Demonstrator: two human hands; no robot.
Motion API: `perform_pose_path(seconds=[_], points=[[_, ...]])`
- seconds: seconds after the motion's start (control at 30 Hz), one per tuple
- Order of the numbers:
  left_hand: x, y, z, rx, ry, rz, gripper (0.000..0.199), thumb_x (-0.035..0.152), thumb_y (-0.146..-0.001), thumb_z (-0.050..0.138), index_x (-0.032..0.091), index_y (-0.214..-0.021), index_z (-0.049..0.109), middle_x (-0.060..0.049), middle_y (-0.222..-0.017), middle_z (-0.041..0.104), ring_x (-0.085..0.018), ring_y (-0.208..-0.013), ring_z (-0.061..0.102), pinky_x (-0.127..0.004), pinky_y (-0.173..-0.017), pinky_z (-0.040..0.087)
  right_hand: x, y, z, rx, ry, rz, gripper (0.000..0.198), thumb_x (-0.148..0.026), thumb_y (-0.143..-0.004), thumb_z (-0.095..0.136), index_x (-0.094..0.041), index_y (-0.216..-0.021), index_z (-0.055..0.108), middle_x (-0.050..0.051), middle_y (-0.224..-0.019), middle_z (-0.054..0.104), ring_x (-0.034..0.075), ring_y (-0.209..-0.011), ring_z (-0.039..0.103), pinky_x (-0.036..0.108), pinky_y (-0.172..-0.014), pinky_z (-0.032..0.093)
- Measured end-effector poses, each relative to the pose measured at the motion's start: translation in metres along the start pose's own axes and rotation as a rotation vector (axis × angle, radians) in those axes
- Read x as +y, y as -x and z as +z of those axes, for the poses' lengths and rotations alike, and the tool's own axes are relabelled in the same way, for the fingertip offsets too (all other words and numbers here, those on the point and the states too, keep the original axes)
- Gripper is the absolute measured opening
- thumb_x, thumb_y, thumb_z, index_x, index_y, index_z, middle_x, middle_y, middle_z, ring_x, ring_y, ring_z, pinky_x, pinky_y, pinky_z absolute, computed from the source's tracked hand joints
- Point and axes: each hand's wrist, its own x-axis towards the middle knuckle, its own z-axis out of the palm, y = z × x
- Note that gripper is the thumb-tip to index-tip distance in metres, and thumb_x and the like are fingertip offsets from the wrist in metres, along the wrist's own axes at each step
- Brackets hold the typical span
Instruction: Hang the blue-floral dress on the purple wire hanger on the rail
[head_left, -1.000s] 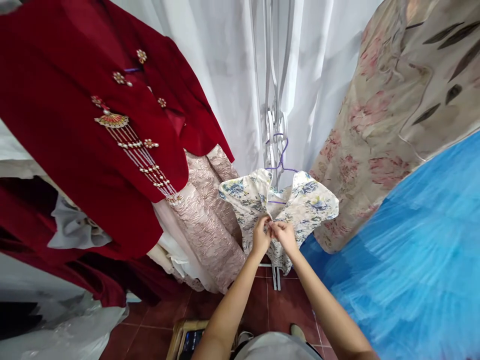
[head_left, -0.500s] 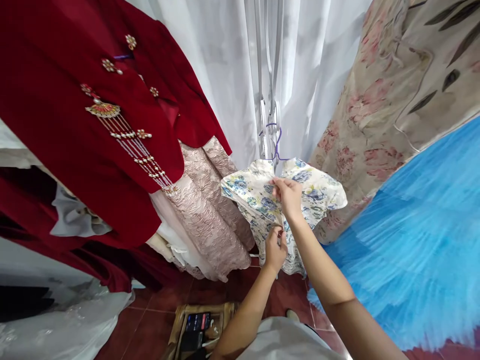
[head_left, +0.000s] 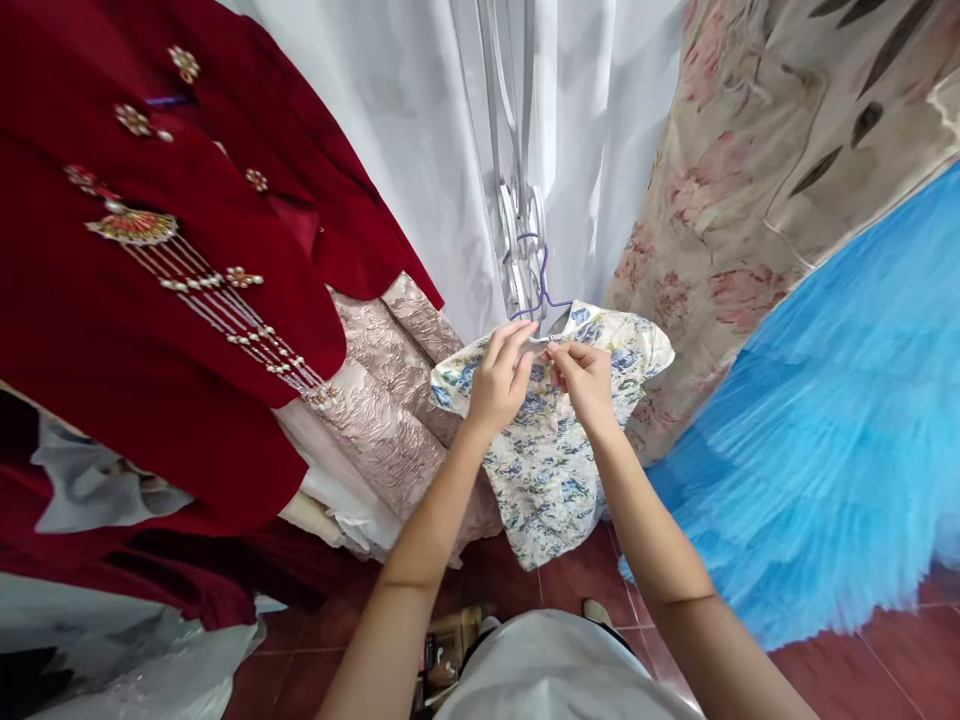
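Note:
A small cream dress point(head_left: 551, 480) with blue flowers hangs by a purple hanger point(head_left: 544, 275) in front of me. At the middle of its neckline my right hand point(head_left: 585, 378) is closed, thumb and fingers pinching the cloth edge. Just to the left, my left hand point(head_left: 501, 378) has its fingers stretched out and apart, lying at the collar. The fingers of both hands cover part of the neckline, so any fastening there cannot be made out.
White hanging hooks point(head_left: 521, 215) hold the hanger before a white curtain point(head_left: 405, 110). To the left hang a red velvet jacket point(head_left: 225, 400) with beaded ornaments and a pink brocade skirt point(head_left: 390, 400). A beige floral dress point(head_left: 720, 220) and blue tulle point(head_left: 810, 440) crowd the right. Red tiles point(head_left: 577, 575) lie below.
My left hand has moved up from the dress front to the collar and opened its fingers. My right hand has shifted slightly up to the neckline. The dress front hangs flatter.

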Motion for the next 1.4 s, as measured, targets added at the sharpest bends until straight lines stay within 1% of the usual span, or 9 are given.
perform_pose_path(seconds=[0.07,0.17,0.4,0.5,0.67,0.87,1.07,1.23,1.4], points=[[-0.002,-0.029,-0.01,-0.154,-0.087,0.082,0.025,0.028,-0.105,0.042,0.02,-0.108,0.066,-0.008,-0.106,0.065,-0.018,-0.095,0.064,-0.031,-0.084,0.052,0.002,0.001,0.001,0.007,0.012,-0.016,0.037,-0.047,-0.086,0.066,-0.018,-0.062,0.065,-0.004,-0.043,0.051,0.01,-0.041,0.039,0.025,-0.046,0.032],[-0.005,-0.048,-0.016,-0.198,-0.18,0.16,0.022,0.023,-0.104,0.045,0.017,-0.095,0.065,-0.005,-0.093,0.063,-0.016,-0.082,0.062,-0.029,-0.075,0.049,0.016,0.004,0.007,0.034,0.06,-0.034,0.038,-0.047,-0.087,0.064,-0.019,-0.062,0.064,-0.004,-0.044,0.049,0.011,-0.042,0.039,0.026,-0.046,0.032],[0.001,-0.079,-0.056,0.075,-0.146,0.201,0.021,0.02,-0.104,0.045,0.019,-0.089,0.06,-0.005,-0.086,0.061,-0.015,-0.082,0.059,-0.029,-0.076,0.047,0.063,0.034,0.032,0.032,0.126,0.097,0.042,-0.042,-0.084,0.061,-0.021,-0.049,0.052,-0.004,-0.039,0.043,0.011,-0.04,0.038,0.026,-0.045,0.028],[0.003,-0.081,-0.064,-0.029,-0.121,0.184,0.02,0.019,-0.103,0.047,0.019,-0.088,0.06,-0.003,-0.085,0.061,-0.014,-0.081,0.059,-0.027,-0.076,0.046,0.054,0.037,0.038,0.042,0.045,0.048,0.035,-0.045,-0.088,0.058,-0.02,-0.063,0.059,-0.005,-0.042,0.048,0.012,-0.04,0.042,0.026,-0.046,0.032],[0.002,-0.059,-0.049,-0.14,-0.061,0.131,0.02,0.018,-0.102,0.047,0.018,-0.087,0.06,-0.003,-0.087,0.062,-0.014,-0.082,0.06,-0.026,-0.078,0.046,0.017,0.011,0.033,0.054,-0.029,-0.072,0.027,-0.047,-0.089,0.064,-0.021,-0.088,0.061,-0.006,-0.05,0.052,0.013,-0.045,0.048,0.026,-0.048,0.036],[0.006,-0.056,-0.042,-0.069,-0.13,0.11,0.021,0.017,-0.102,0.046,0.019,-0.085,0.059,-0.004,-0.087,0.062,-0.015,-0.082,0.059,-0.027,-0.077,0.046,0.016,-0.001,0.029,-0.011,-0.007,-0.115,0.025,-0.039,-0.088,0.062,-0.021,-0.07,0.055,-0.006,-0.051,0.044,0.01,-0.045,0.038,0.025,-0.047,0.027],[-0.049,-0.075,-0.1,0.186,-0.253,-0.06,0.02,0.023,-0.1,0.046,0.02,-0.085,0.058,-0.004,-0.087,0.062,-0.018,-0.085,0.059,-0.029,-0.081,0.046,0.059,0.034,0.017,-0.096,0.091,0.043,0.025,-0.033,-0.079,0.062,-0.022,-0.06,0.049,-0.006,-0.05,0.042,0.01,-0.047,0.037,0.025,-0.049,0.027],[-0.116,-0.019,-0.144,0.157,-0.262,-0.264,0.022,0.032,-0.099,0.043,0.02,-0.085,0.056,-0.003,-0.084,0.06,-0.018,-0.085,0.058,-0.028,-0.082,0.046,0.086,0.072,0.01,-0.209,0.098,0.152,0.024,-0.033,-0.08,0.061,-0.022,-0.062,0.05,-0.007,-0.05,0.041,0.01,-0.047,0.037,0.025,-0.049,0.027],[-0.115,0.074,-0.114,0.141,-0.187,-0.574,0.025,0.037,-0.098,0.039,0.02,-0.088,0.055,-0.003,-0.08,0.06,-0.019,-0.08,0.057,-0.028,-0.076,0.047,0.098,0.082,0.002,-0.237,0.178,0.222,0.032,-0.044,-0.087,0.059,-0.021,-0.066,0.052,-0.005,-0.051,0.043,0.013,-0.05,0.041,0.026,-0.051,0.031]])
